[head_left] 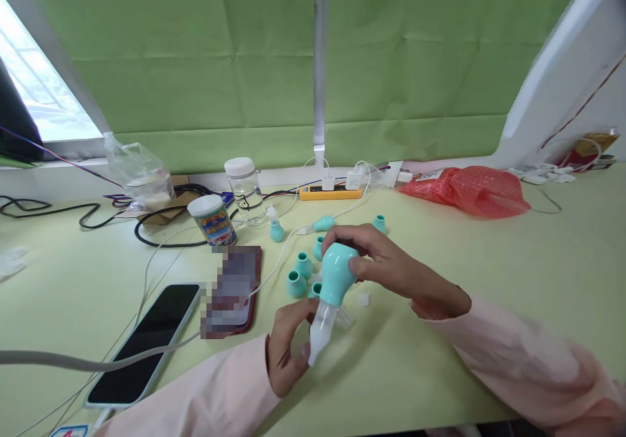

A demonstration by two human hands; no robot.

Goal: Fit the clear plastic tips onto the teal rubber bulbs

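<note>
My right hand [386, 261] is closed round the mint-green bulb of a nasal aspirator [337, 274], which tilts with its clear nozzle down toward me. At the nozzle's lower end, my left hand [291, 346] has thumb and index finger on either side of the tip; part of the index finger is hidden behind it. Under the nozzle lies a clear plastic piece [344, 319]. Beyond my hands several loose green bulbs [296, 284] stand with their mouths up. An assembled aspirator [276, 228] stands farther back, and another one [323, 223] lies on its side.
To the left lie a black-screened phone [147, 342] and a red-cased phone [239, 287], with cables running across. Behind stand a printed can [215, 222], a clear jar [247, 195] and an orange power strip [330, 193]. A red plastic bag [469, 189] lies back right.
</note>
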